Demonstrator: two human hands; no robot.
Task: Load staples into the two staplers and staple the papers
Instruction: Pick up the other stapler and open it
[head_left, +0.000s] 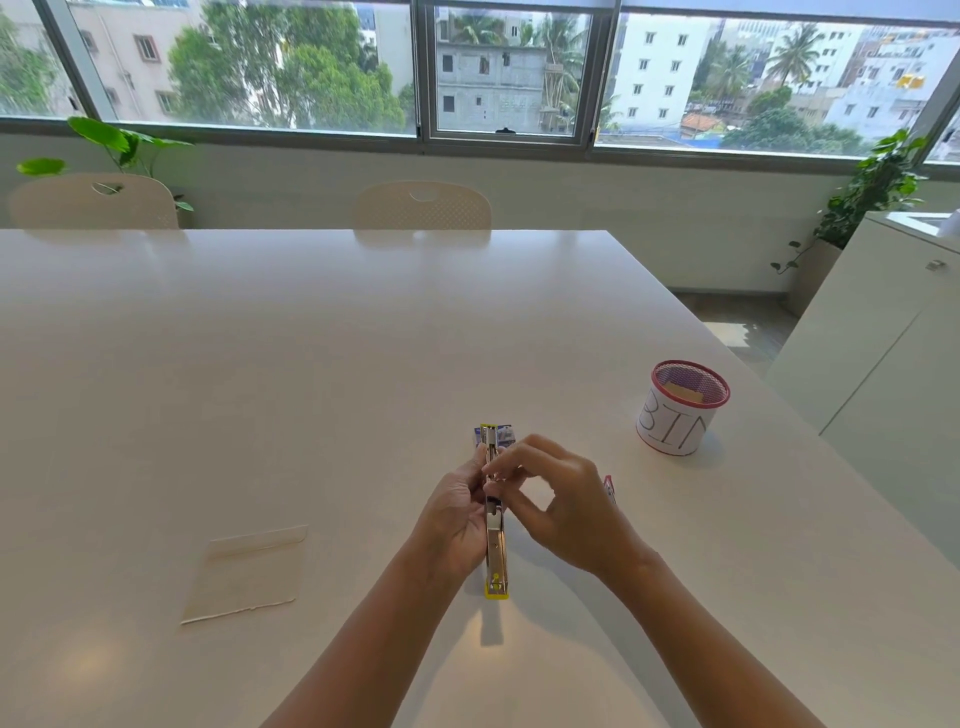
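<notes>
A yellow stapler is swung fully open, its metal channel running straight away from me above the white table. My left hand grips it from the left side at the hinge. My right hand pinches something small at the channel with thumb and forefinger; what it pinches is too small to tell. A blue staple box lies just beyond the stapler's far end. A pink object, mostly hidden, peeks out behind my right hand. A small stack of cream papers lies to the left.
A pink mesh cup wrapped in paper labelled "BIN" stands at the right, near the table's edge. Two cream chairs sit at the far side. A white cabinet stands to the right of the table.
</notes>
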